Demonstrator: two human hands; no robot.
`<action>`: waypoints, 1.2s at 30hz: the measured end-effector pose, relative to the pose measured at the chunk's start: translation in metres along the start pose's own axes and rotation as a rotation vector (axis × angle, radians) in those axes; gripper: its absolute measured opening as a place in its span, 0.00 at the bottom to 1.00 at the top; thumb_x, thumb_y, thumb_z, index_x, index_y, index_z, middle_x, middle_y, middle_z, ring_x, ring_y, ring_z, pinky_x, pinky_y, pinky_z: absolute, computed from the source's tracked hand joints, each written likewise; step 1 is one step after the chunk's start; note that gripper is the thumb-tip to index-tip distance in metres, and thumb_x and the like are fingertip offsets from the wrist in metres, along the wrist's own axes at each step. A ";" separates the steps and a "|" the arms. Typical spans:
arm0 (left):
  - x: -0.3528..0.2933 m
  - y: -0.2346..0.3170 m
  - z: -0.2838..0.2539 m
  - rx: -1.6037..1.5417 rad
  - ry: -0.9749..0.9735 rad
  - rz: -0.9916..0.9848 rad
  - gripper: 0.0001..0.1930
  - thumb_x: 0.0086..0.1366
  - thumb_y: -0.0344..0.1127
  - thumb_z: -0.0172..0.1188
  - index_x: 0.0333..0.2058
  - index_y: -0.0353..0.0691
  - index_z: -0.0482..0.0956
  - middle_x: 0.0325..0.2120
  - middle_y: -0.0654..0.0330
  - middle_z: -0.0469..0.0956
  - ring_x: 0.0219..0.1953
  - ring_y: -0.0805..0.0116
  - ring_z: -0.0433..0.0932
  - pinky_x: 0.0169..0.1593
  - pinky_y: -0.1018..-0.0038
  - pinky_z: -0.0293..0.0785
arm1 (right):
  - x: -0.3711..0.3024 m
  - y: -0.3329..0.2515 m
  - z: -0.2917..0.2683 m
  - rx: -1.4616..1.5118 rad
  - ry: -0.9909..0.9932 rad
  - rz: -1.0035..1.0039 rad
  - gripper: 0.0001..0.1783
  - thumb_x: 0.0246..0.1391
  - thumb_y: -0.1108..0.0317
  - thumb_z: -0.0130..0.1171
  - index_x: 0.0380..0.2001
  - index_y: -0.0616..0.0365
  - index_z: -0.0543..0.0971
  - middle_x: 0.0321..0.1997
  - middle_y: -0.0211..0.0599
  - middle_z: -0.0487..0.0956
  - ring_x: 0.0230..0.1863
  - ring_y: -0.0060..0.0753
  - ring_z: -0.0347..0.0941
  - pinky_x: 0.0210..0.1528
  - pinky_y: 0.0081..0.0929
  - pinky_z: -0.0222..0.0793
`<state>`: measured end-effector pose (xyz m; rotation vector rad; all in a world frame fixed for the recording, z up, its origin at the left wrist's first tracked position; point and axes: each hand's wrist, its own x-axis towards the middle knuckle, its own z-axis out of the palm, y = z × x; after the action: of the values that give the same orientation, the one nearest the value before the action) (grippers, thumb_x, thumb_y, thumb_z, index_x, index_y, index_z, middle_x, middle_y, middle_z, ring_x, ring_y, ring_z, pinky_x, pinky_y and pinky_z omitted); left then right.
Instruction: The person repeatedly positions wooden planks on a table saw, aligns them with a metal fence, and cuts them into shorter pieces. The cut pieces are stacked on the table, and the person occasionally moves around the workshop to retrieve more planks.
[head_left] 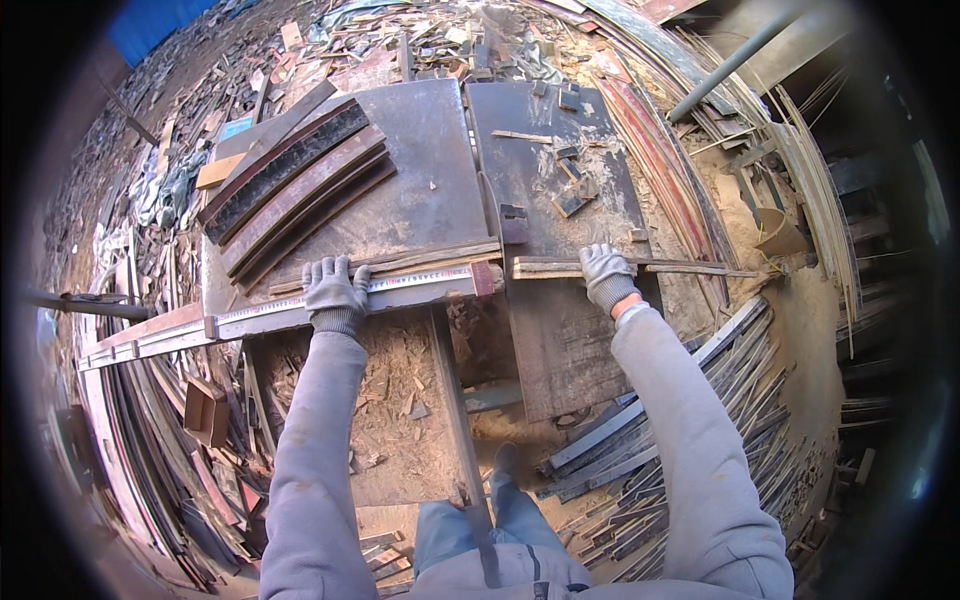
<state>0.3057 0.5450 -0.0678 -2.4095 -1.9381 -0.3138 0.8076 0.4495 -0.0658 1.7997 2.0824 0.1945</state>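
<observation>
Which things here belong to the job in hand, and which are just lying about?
Apparently in use:
- long wooden strips at the left hand
- ruled rail
- wooden piece under the right hand

Apparently lying about:
- dark boards
- small blocks
- brown box
- strip pile

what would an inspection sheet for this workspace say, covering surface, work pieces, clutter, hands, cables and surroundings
Surface: left panel and right panel, both dark and worn, a gap between; sawdust on the right one.
Job's things: left wood strips beside a measuring scale along the front edge; right wood strips across the right panel.
Clutter: curved pieces stacked on the left panel; small dark blocks on the right.
Hands: left hand, gloved, over the front edge, fingers spread; right hand, gloved, on the right wood strips, grip unclear.
Cables: nothing seen.
Surroundings: long strips piled lower right; scraps behind.
</observation>
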 end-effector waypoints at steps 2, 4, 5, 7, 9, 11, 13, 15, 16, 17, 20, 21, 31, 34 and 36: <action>-0.011 -0.001 -0.003 -0.019 0.036 -0.005 0.26 0.73 0.57 0.58 0.54 0.39 0.82 0.50 0.52 0.80 0.59 0.49 0.75 0.73 0.52 0.60 | -0.040 -0.005 -0.006 0.053 -0.042 -0.015 0.17 0.55 0.70 0.59 0.49 0.57 0.77 0.49 0.45 0.79 0.56 0.46 0.76 0.57 0.42 0.72; -0.032 -0.002 -0.012 -0.047 -0.004 -0.040 0.28 0.73 0.60 0.58 0.55 0.39 0.81 0.51 0.52 0.79 0.61 0.49 0.73 0.74 0.52 0.58 | -0.084 -0.014 -0.014 0.101 -0.083 -0.117 0.15 0.54 0.70 0.59 0.46 0.55 0.76 0.47 0.44 0.78 0.53 0.45 0.76 0.56 0.42 0.72; -0.044 -0.001 -0.017 -0.056 -0.036 -0.028 0.32 0.68 0.63 0.62 0.55 0.40 0.82 0.50 0.51 0.80 0.61 0.51 0.73 0.74 0.51 0.58 | -0.105 -0.018 -0.018 0.151 -0.088 -0.158 0.15 0.53 0.71 0.60 0.46 0.55 0.76 0.46 0.43 0.78 0.53 0.46 0.76 0.57 0.41 0.71; -0.074 -0.002 -0.033 -0.118 -0.104 0.016 0.37 0.64 0.68 0.65 0.57 0.41 0.81 0.51 0.50 0.79 0.62 0.50 0.73 0.74 0.52 0.58 | -0.141 -0.026 -0.027 0.250 -0.045 -0.206 0.18 0.49 0.73 0.62 0.45 0.55 0.75 0.45 0.44 0.77 0.52 0.49 0.75 0.58 0.43 0.70; -0.099 -0.004 -0.050 -0.143 -0.281 0.030 0.38 0.61 0.69 0.67 0.58 0.44 0.82 0.52 0.50 0.79 0.62 0.49 0.72 0.73 0.53 0.60 | -0.169 -0.029 -0.035 0.317 -0.008 -0.258 0.19 0.47 0.74 0.62 0.45 0.55 0.75 0.44 0.44 0.77 0.51 0.50 0.75 0.58 0.44 0.70; -0.119 -0.005 -0.063 -0.189 -0.451 0.043 0.38 0.59 0.69 0.69 0.58 0.47 0.83 0.52 0.50 0.78 0.62 0.48 0.72 0.72 0.54 0.61 | -0.193 -0.030 -0.044 0.340 -0.062 -0.281 0.17 0.49 0.74 0.59 0.45 0.56 0.75 0.44 0.45 0.77 0.51 0.52 0.75 0.57 0.45 0.71; -0.132 -0.006 -0.069 -0.280 -0.507 0.085 0.36 0.59 0.68 0.70 0.58 0.49 0.84 0.53 0.50 0.78 0.62 0.47 0.72 0.71 0.55 0.63 | -0.211 -0.029 -0.051 0.387 0.106 -0.313 0.18 0.49 0.73 0.59 0.46 0.56 0.75 0.44 0.45 0.77 0.51 0.52 0.75 0.57 0.46 0.71; -0.146 -0.008 -0.070 -0.215 -0.765 0.042 0.34 0.59 0.66 0.71 0.57 0.49 0.84 0.55 0.49 0.79 0.63 0.47 0.74 0.68 0.56 0.69 | -0.229 -0.030 -0.058 0.402 0.073 -0.381 0.19 0.48 0.72 0.60 0.46 0.57 0.75 0.45 0.45 0.77 0.51 0.53 0.75 0.57 0.47 0.71; -0.157 -0.009 -0.069 -0.218 -0.828 0.038 0.34 0.59 0.65 0.71 0.57 0.49 0.84 0.55 0.48 0.79 0.64 0.48 0.75 0.67 0.56 0.71 | -0.238 -0.031 -0.060 0.421 0.087 -0.396 0.19 0.48 0.72 0.60 0.46 0.57 0.75 0.45 0.45 0.77 0.51 0.53 0.74 0.57 0.47 0.71; -0.167 -0.009 -0.067 -0.218 -0.923 0.040 0.35 0.59 0.65 0.71 0.57 0.49 0.83 0.56 0.48 0.80 0.64 0.48 0.75 0.67 0.56 0.72 | -0.244 -0.031 -0.062 0.427 0.055 -0.414 0.20 0.47 0.72 0.61 0.47 0.57 0.75 0.46 0.45 0.77 0.52 0.54 0.75 0.58 0.47 0.71; -0.208 -0.013 -0.059 -0.190 -0.931 0.204 0.43 0.56 0.70 0.72 0.61 0.45 0.78 0.58 0.47 0.79 0.63 0.44 0.77 0.66 0.55 0.72 | -0.255 -0.032 -0.064 0.427 0.020 -0.419 0.25 0.45 0.72 0.63 0.50 0.58 0.75 0.48 0.47 0.77 0.54 0.54 0.75 0.60 0.48 0.70; -0.224 -0.014 -0.058 -0.191 -0.926 0.243 0.45 0.55 0.71 0.72 0.62 0.44 0.77 0.58 0.47 0.78 0.62 0.42 0.76 0.66 0.53 0.71 | -0.257 -0.032 -0.063 0.419 0.058 -0.413 0.26 0.45 0.72 0.63 0.51 0.58 0.75 0.50 0.47 0.77 0.56 0.54 0.75 0.62 0.47 0.70; -0.347 -0.008 -0.070 -0.352 -0.815 0.283 0.40 0.62 0.65 0.69 0.63 0.44 0.74 0.56 0.47 0.79 0.59 0.42 0.78 0.63 0.52 0.72 | -0.268 -0.042 -0.050 0.350 0.043 -0.448 0.25 0.47 0.72 0.62 0.52 0.58 0.75 0.52 0.48 0.77 0.57 0.54 0.74 0.64 0.47 0.69; -0.364 -0.002 -0.081 -0.222 -0.879 0.318 0.42 0.57 0.60 0.75 0.65 0.44 0.72 0.58 0.49 0.78 0.61 0.46 0.77 0.64 0.55 0.73 | -0.266 -0.043 -0.050 0.367 0.056 -0.453 0.25 0.49 0.71 0.62 0.53 0.58 0.75 0.53 0.48 0.77 0.59 0.54 0.74 0.65 0.47 0.69; -0.371 0.006 -0.091 -0.159 -0.953 0.312 0.42 0.53 0.55 0.79 0.62 0.42 0.74 0.57 0.52 0.77 0.61 0.49 0.76 0.65 0.57 0.74 | -0.264 -0.043 -0.050 0.339 0.092 -0.464 0.25 0.50 0.71 0.62 0.53 0.58 0.75 0.54 0.48 0.77 0.59 0.55 0.74 0.65 0.48 0.69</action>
<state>0.2243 0.1727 -0.0439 -3.2555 -1.7083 0.8775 0.7778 0.1913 0.0157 1.4332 2.6574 -0.2176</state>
